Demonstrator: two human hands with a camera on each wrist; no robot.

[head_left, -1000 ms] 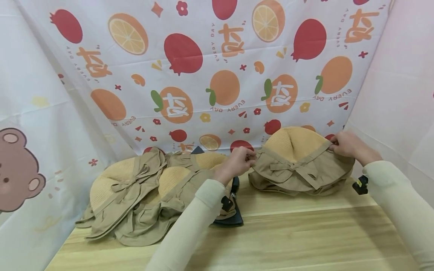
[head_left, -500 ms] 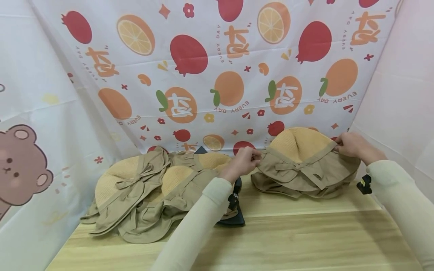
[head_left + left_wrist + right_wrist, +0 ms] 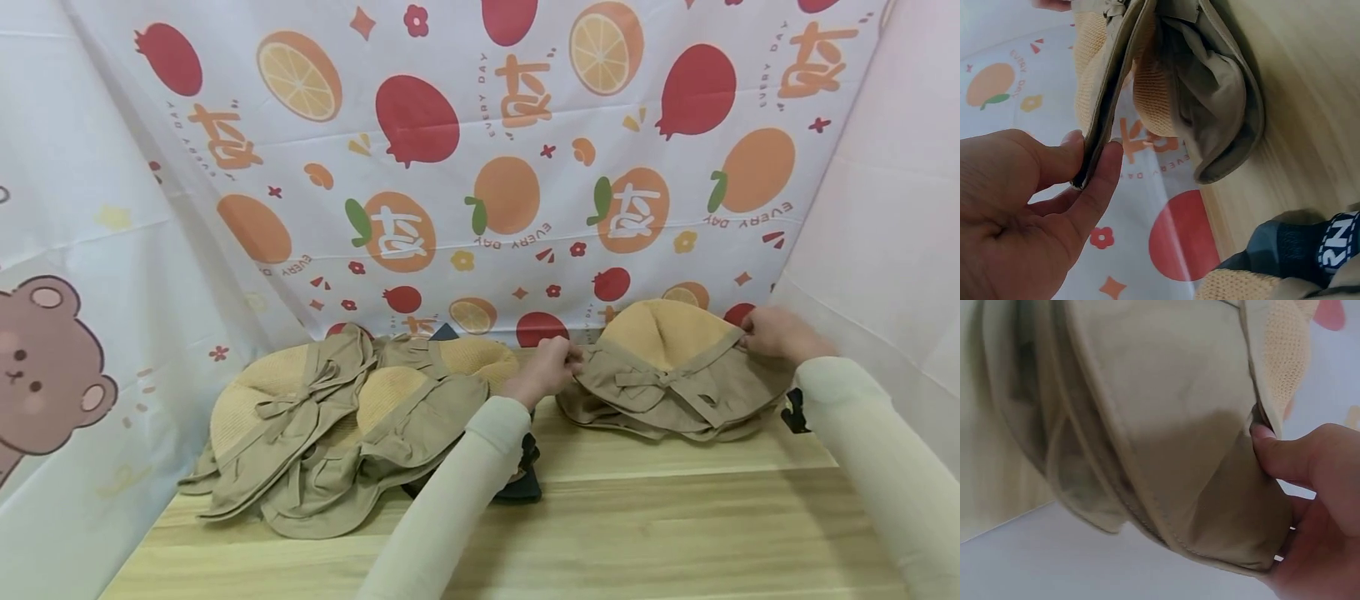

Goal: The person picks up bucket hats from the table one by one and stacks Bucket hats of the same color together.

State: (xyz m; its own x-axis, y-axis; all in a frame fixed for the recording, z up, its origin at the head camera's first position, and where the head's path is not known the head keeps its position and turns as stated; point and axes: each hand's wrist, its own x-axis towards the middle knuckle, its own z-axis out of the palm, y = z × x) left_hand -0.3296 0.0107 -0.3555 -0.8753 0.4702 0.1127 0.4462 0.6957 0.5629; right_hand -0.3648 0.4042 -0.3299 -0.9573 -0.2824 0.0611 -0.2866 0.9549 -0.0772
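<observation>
A sun hat (image 3: 663, 342) with a straw crown, khaki fabric brim and bow is at the right of the table, over another khaki hat (image 3: 1222, 106). My left hand (image 3: 546, 367) pinches the left edge of the upper hat's brim; in the left wrist view the thumb and fingers (image 3: 1094, 194) close on it, and a gap shows between the two hats there. At the other side my right hand (image 3: 782, 332) grips the brim, the thumb (image 3: 1291, 456) pressed on the cloth near the crown. Some right fingers are hidden behind the fabric.
Several similar straw and khaki hats (image 3: 300, 417) lie overlapping on the left of the wooden table (image 3: 637, 533). Dark fabric with white lettering (image 3: 1300, 247) shows by that pile. A fruit-print curtain (image 3: 450, 200) hangs behind, with white cloth (image 3: 885, 217) along the right.
The upper hat has come down onto the hat beneath it, and both hands have moved slightly with it, still holding the brim. The left pile stays as it was.
</observation>
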